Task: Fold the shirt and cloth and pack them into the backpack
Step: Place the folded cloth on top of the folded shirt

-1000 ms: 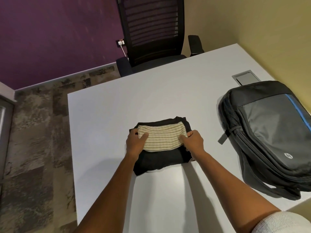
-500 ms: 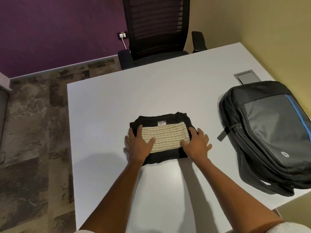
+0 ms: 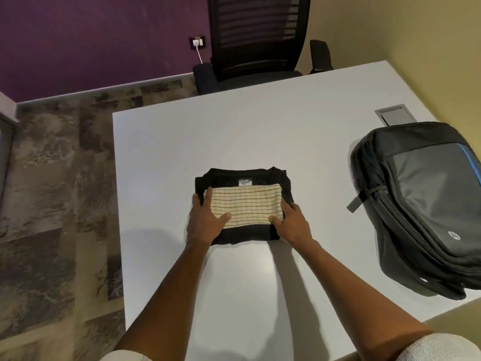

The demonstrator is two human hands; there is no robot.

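Observation:
A folded black shirt (image 3: 260, 175) lies near the middle of the white table (image 3: 234, 131), with a folded cream striped cloth (image 3: 247, 207) stacked on top. My left hand (image 3: 205, 222) rests on the stack's left side, fingers straight along the edge and thumb on the cloth. My right hand (image 3: 294, 225) holds the right side, thumb on the cloth and fingers bent down over the shirt's edge. The dark grey backpack (image 3: 429, 204) lies flat to the right, apart from both hands, and looks closed.
A black office chair (image 3: 255, 40) stands at the table's far edge. A grey cable hatch (image 3: 393, 117) sits in the table behind the backpack. The yellow wall runs along the right, patterned carpet lies to the left.
The shirt was folded smaller under the cloth. My hands went from gripping the cloth to lying flat on the stack, then shifted out to its left and right edges.

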